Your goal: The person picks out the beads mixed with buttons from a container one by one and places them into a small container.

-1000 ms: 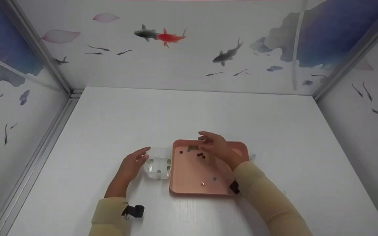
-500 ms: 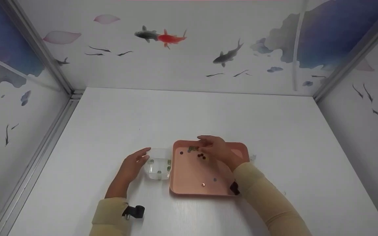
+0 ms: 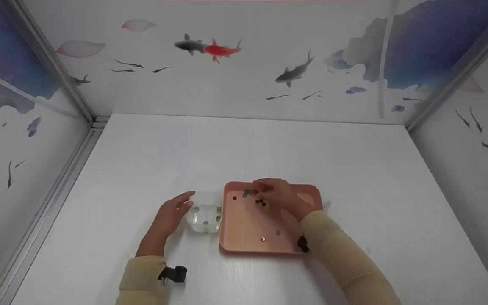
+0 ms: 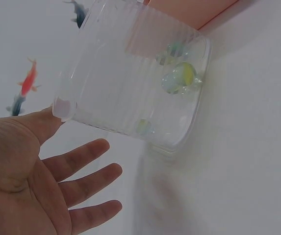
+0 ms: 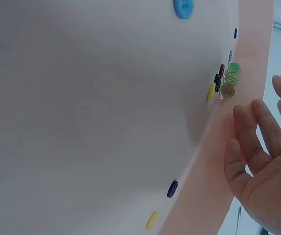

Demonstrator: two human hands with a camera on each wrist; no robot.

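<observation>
A clear plastic box (image 3: 203, 220) holding several glass marbles (image 4: 182, 76) stands left of the pink tray (image 3: 244, 243). My left hand (image 3: 173, 215) touches the box's left rim with its thumb side, and in the left wrist view its other fingers are spread and straight. My right hand (image 3: 280, 195) hovers over the tray's far side with fingers loosely bent and nothing seen in them. Close to its fingertips, a row of glass marbles (image 5: 232, 79) lies against the far wall of the tray. Several buttons (image 5: 212, 91) lie beside those marbles.
More buttons are scattered in the tray, among them a blue one (image 5: 183, 8), a dark one (image 5: 172, 189) and a yellow one (image 5: 151, 220). A small clear object (image 3: 328, 204) lies just right of the tray. White panels with painted fish (image 3: 223, 50) enclose the white table (image 3: 244, 144).
My right hand has lowered slightly, nearer to the marbles by the tray's far wall. The left hand and the box stay in place.
</observation>
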